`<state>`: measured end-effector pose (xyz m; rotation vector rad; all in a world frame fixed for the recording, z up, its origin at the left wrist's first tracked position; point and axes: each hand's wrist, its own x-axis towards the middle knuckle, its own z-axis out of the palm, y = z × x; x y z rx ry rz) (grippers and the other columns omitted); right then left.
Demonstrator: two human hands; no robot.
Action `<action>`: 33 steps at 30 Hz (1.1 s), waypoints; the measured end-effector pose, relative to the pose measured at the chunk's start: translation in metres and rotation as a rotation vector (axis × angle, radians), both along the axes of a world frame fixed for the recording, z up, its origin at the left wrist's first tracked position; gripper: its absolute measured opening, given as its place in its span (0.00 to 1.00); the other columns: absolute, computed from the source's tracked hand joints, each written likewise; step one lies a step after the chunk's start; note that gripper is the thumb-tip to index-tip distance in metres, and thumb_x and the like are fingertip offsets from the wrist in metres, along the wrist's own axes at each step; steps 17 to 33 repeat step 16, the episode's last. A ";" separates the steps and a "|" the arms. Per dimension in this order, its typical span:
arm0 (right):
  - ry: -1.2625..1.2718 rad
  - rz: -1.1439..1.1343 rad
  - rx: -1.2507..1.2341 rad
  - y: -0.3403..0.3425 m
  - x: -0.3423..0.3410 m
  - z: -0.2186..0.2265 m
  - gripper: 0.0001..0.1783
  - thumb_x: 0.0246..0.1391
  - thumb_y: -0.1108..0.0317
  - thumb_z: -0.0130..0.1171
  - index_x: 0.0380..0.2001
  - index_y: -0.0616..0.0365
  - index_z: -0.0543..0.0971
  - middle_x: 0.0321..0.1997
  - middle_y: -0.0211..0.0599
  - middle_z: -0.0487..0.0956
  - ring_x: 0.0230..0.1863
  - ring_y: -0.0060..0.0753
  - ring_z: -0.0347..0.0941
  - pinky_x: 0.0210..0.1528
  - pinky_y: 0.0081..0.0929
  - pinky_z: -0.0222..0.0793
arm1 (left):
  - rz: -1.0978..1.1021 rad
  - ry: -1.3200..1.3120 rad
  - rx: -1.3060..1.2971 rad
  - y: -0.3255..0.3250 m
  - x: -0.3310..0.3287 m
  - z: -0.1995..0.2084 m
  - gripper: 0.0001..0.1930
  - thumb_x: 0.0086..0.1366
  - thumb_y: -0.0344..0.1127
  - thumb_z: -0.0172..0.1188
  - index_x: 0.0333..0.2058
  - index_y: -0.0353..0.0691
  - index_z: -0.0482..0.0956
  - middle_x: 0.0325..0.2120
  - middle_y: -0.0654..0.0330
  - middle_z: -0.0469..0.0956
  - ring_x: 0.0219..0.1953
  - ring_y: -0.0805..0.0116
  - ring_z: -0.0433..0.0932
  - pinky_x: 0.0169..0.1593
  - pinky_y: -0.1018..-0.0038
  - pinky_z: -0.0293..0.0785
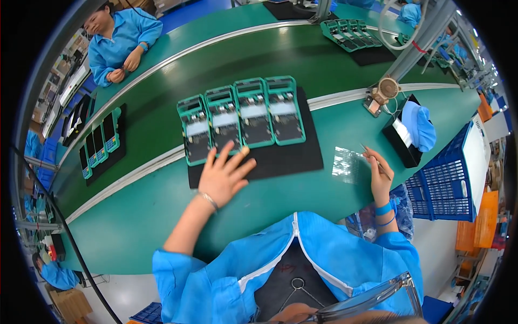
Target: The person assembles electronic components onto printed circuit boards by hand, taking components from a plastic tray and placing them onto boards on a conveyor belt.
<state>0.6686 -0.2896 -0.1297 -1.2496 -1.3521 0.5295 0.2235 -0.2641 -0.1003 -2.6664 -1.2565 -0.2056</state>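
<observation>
My left hand point(224, 173) lies with fingers spread at the near edge of a black mat point(280, 164), its fingertips by the lower ends of the device housings. Several teal-framed housings point(253, 113) with circuit boards and pale strips stand side by side on that mat, partly over the conveyor. Between the fingers of my right hand point(380, 171) is a slim pair of metal tweezers point(383, 171), tip pointing up and away. Just left of that hand, a clear sheet with rows of small shiny pieces point(346, 165) rests on the green bench point(280, 194).
A green conveyor point(156, 116) carries a mat of handheld terminals point(100, 141) at left and more open housings point(350, 35) far right. Right of my hand stand a small fan point(388, 87), a black box with blue cloth point(418, 127) and a blue crate point(440, 181). A co-worker point(124, 40) sits across.
</observation>
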 end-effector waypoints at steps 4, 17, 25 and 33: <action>0.033 -0.026 0.048 -0.050 0.028 -0.084 0.13 0.67 0.73 0.52 0.49 0.70 0.79 0.48 0.46 0.82 0.48 0.34 0.81 0.53 0.26 0.75 | 0.069 -0.008 0.168 0.032 -0.002 -0.066 0.27 0.66 0.50 0.56 0.64 0.64 0.66 0.70 0.67 0.57 0.72 0.56 0.51 0.70 0.48 0.48; 0.198 0.003 0.063 -0.236 0.082 -0.084 0.13 0.66 0.69 0.55 0.49 0.66 0.80 0.48 0.41 0.83 0.51 0.34 0.80 0.53 0.27 0.75 | 0.669 -0.083 0.057 -0.023 0.116 -0.029 0.31 0.69 0.35 0.50 0.69 0.64 0.58 0.74 0.58 0.40 0.75 0.51 0.41 0.72 0.44 0.37; 0.198 0.003 0.063 -0.236 0.082 -0.084 0.13 0.66 0.69 0.55 0.49 0.66 0.80 0.48 0.41 0.83 0.51 0.34 0.80 0.53 0.27 0.75 | 0.669 -0.083 0.057 -0.023 0.116 -0.029 0.31 0.69 0.35 0.50 0.69 0.64 0.58 0.74 0.58 0.40 0.75 0.51 0.41 0.72 0.44 0.37; 0.198 0.003 0.063 -0.236 0.082 -0.084 0.13 0.66 0.69 0.55 0.49 0.66 0.80 0.48 0.41 0.83 0.51 0.34 0.80 0.53 0.27 0.75 | 0.669 -0.083 0.057 -0.023 0.116 -0.029 0.31 0.69 0.35 0.50 0.69 0.64 0.58 0.74 0.58 0.40 0.75 0.51 0.41 0.72 0.44 0.37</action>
